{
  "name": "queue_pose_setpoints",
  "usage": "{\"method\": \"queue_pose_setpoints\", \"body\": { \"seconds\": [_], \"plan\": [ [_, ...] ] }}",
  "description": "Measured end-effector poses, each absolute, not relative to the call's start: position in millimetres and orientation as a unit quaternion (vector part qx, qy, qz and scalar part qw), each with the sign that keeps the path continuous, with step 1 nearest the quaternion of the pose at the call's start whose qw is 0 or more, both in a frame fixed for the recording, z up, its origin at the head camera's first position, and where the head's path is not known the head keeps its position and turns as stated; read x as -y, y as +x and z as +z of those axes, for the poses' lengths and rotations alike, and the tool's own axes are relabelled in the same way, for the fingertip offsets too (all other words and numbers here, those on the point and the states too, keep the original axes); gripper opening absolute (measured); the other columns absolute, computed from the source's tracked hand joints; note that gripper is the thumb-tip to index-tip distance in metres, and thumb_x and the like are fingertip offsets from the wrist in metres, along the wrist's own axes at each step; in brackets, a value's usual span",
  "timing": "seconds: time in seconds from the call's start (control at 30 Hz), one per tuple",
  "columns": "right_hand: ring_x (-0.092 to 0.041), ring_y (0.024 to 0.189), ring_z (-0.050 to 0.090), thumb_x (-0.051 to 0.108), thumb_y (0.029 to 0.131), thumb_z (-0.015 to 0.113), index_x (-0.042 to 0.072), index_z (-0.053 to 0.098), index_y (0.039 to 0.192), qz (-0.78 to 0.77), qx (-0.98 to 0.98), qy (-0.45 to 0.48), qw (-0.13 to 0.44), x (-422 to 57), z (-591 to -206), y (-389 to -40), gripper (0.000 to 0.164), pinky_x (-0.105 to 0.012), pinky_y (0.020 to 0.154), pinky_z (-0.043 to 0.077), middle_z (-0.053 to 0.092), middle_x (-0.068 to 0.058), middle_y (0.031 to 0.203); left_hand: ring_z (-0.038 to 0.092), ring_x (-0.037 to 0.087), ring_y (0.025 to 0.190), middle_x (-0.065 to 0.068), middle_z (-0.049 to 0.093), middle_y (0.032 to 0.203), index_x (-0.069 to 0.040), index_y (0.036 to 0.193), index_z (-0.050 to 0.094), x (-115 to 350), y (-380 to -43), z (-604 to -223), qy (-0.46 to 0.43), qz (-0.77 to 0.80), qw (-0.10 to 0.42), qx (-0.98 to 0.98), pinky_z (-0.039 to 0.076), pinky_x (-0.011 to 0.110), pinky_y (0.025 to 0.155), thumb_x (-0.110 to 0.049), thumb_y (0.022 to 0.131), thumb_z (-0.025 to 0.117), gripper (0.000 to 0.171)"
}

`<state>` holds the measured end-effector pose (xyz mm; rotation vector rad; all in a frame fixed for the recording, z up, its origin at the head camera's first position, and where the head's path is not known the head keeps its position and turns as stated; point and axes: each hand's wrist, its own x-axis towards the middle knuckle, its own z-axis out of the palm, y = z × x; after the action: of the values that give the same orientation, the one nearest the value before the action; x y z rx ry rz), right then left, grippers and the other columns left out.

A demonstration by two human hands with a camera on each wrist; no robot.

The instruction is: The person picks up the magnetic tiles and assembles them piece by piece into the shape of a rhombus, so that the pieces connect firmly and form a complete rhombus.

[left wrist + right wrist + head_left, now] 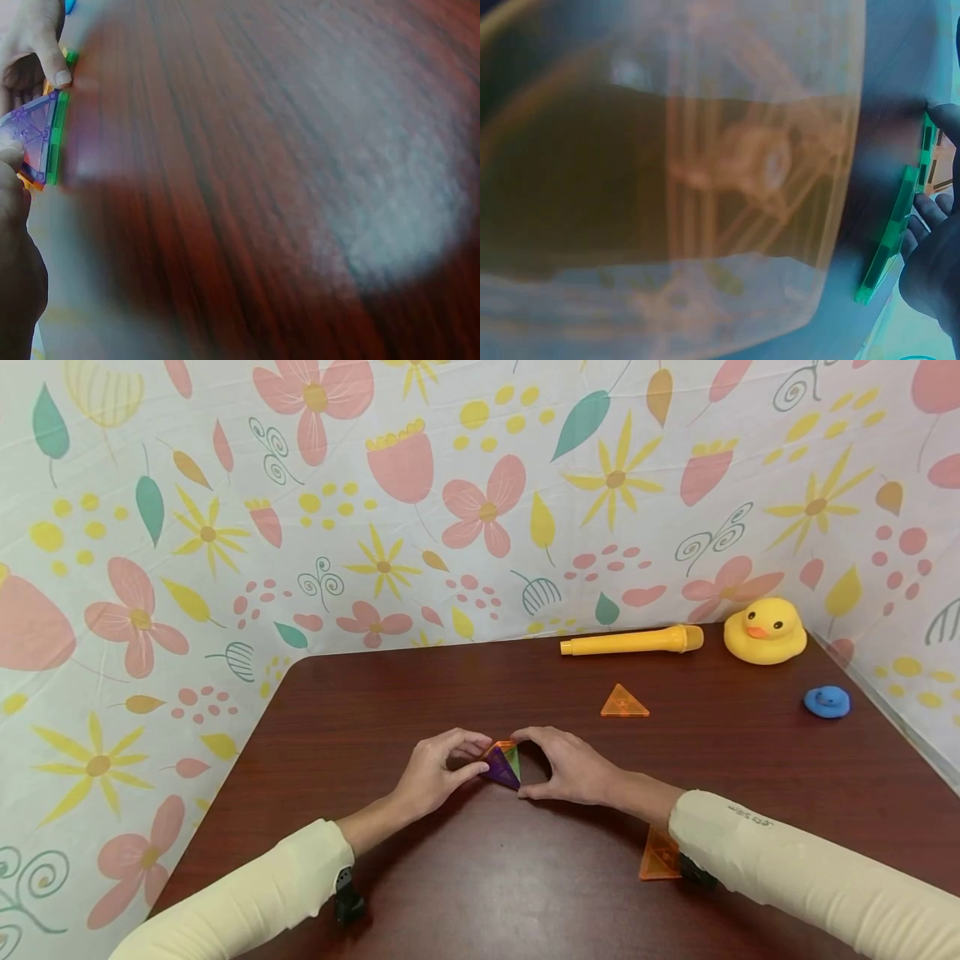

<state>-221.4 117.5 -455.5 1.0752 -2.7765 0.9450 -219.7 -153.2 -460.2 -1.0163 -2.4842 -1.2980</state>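
Observation:
Mid-table, both hands meet at a small cluster of see-through triangular magnetic tiles. A purple triangle faces me, with a green tile beside it and an orange tile behind. My left hand pinches the cluster's left corner, thumb on the purple face. On the other side, my right hand spans it, thumb at the lower corner and index finger at the upper one. Green edges show beside the right fingers in the right wrist view. The left wrist view has the purple triangle under the left thumb.
One loose orange triangle lies behind the right hand. Another orange triangle is partly under the right forearm; an orange tile looms large in the right wrist view. Along the back are a yellow toy microphone, yellow duck and blue duck.

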Motion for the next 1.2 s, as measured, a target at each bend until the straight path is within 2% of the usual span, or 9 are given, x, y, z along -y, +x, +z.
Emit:
{"method": "queue_pose_setpoints", "body": {
  "seconds": [0.2,0.5,0.87,1.2],
  "plan": [
    [-0.032,0.129,0.062,0.035,0.081,0.096,0.000,0.057,0.145,0.300,0.894,0.334,0.012,-115.5,-456.1,-219.3,0.083,-0.052,0.108,0.050,0.064,-0.016,0.140,0.076,0.011,0.097,0.000,0.079,0.113,-0.011,0.125,0.076,157.1,-219.2,-462.2,-0.332,-0.398,0.053,0.854,0.060,0.026,0.086,-0.013,0.093,0.083,0.032],
    [-0.034,0.131,0.061,0.032,0.081,0.095,-0.001,0.057,0.145,0.299,0.894,0.333,0.013,-114.9,-457.0,-218.3,0.081,-0.053,0.108,0.050,0.064,-0.017,0.140,0.071,0.007,0.113,-0.007,0.077,0.121,-0.021,0.127,0.078,159.2,-222.2,-465.6,-0.316,-0.376,0.046,0.870,0.058,0.035,0.094,-0.027,0.108,0.065,0.023],
    [-0.034,0.132,0.060,0.031,0.082,0.095,-0.001,0.058,0.146,0.296,0.895,0.333,0.014,-114.1,-456.7,-217.0,0.081,-0.052,0.108,0.050,0.064,-0.018,0.141,0.072,0.006,0.103,-0.009,0.078,0.115,-0.024,0.122,0.078,158.6,-226.4,-465.6,-0.313,-0.375,0.039,0.872,0.059,0.035,0.089,-0.027,0.108,0.065,0.020],
    [-0.035,0.131,0.061,0.030,0.082,0.095,-0.002,0.058,0.146,0.295,0.896,0.331,0.012,-114.6,-456.5,-216.5,0.081,-0.052,0.107,0.051,0.064,-0.018,0.141,0.072,0.007,0.106,-0.010,0.078,0.114,-0.023,0.124,0.077,158.0,-228.4,-467.8,-0.318,-0.384,0.026,0.867,0.059,0.036,0.092,-0.031,0.106,0.068,0.022]
  ]
}}
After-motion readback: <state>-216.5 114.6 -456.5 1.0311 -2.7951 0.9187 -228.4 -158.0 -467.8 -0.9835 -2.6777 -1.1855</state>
